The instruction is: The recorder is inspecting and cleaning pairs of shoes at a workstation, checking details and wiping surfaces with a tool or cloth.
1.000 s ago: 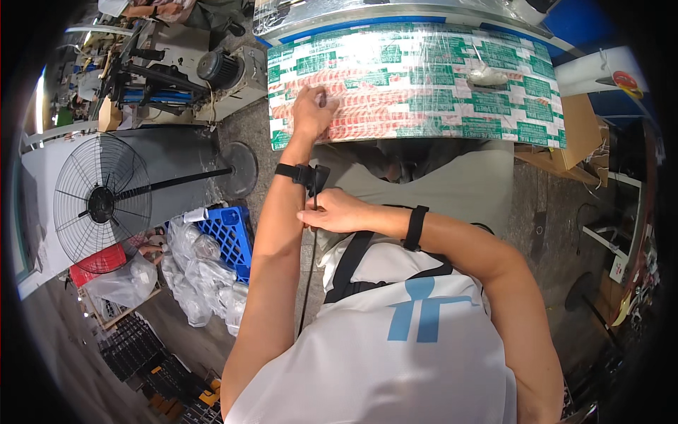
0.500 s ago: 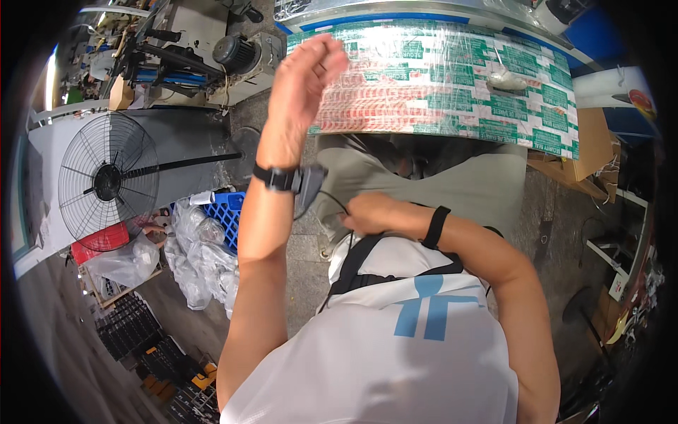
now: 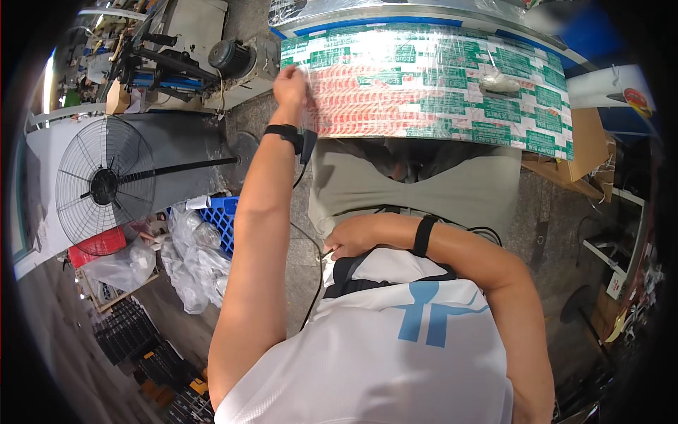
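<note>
My left hand is at the left edge of a worktop covered with green, white and red printed tape under clear film. Its fingers are curled in, and whatever lies inside them is hidden. On that wrist sits a black strap with a dark device from which a black cable hangs. My right hand is closed at my waist, across the front of my body. The black cable runs to its fingers, beside a bunched white and black waist part of my clothing.
A small clear plastic bundle lies on the worktop. To the left stand a wire-caged fan, a motor and a blue crate with plastic bags. An open cardboard box is at the right.
My left hand has come down from above the worktop to its left edge, its fingers curling in. My right hand has moved slightly left and closer to my body.
</note>
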Demonstrator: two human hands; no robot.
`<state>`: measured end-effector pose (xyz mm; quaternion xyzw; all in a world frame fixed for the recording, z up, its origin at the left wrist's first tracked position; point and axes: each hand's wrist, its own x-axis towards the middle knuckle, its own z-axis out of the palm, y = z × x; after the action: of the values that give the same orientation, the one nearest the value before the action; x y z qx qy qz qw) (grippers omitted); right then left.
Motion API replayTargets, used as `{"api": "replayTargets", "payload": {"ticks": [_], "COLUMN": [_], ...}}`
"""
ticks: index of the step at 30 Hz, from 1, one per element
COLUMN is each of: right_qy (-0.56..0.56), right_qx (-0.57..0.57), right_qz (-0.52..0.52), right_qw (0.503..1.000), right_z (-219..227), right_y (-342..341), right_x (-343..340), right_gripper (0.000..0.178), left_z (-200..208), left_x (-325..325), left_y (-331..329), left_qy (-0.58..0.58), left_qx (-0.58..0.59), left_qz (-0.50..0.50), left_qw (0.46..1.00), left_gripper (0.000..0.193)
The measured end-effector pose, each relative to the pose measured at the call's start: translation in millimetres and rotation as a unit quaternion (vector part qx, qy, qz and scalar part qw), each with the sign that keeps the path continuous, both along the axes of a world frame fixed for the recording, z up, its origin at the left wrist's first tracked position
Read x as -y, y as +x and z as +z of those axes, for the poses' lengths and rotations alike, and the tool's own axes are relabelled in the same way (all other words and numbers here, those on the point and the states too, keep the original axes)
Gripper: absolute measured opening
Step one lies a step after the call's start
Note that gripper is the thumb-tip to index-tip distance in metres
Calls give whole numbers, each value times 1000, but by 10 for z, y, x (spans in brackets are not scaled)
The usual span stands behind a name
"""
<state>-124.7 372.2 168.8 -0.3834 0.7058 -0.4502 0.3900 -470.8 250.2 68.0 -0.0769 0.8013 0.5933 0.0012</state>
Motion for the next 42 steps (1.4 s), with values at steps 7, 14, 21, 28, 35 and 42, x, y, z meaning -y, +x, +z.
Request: {"api": "replayTargets", "payload": {"ticks": [7, 14, 21, 28, 35, 42], "right_qy": [49, -104, 301, 197, 210, 221], "right_qx": [28, 227, 49, 62, 33, 85], "right_qz": [-125, -364, -504, -475, -457, -460], "right_qw": [991, 897, 808, 855, 863, 856], "right_z": [-370, -1083, -1733, -1728, -1928, -1879], "right_y": [-29, -362, -104, -99, -35, -108], "right_x": [-89, -807, -1950, -1623, -1610, -1682], "right_gripper": [41, 27, 40, 41, 38, 41], "left_z": [-189, -81, -18, 12, -16, 27], "left_x": [-191, -411, -463, -389, -358, -391], "left_y": [428, 1197, 1291, 1351, 1405, 1343], "left_qy": [-240, -394, -361, -348, -360, -361], "left_qx": [-200, -253, -254, -225, -227, -204], "left_qz": [-160, -117, -102, -94, -86, -100], "left_qw": [936, 876, 892, 905, 901, 905], "left_gripper": [47, 54, 51, 54, 52, 54]}}
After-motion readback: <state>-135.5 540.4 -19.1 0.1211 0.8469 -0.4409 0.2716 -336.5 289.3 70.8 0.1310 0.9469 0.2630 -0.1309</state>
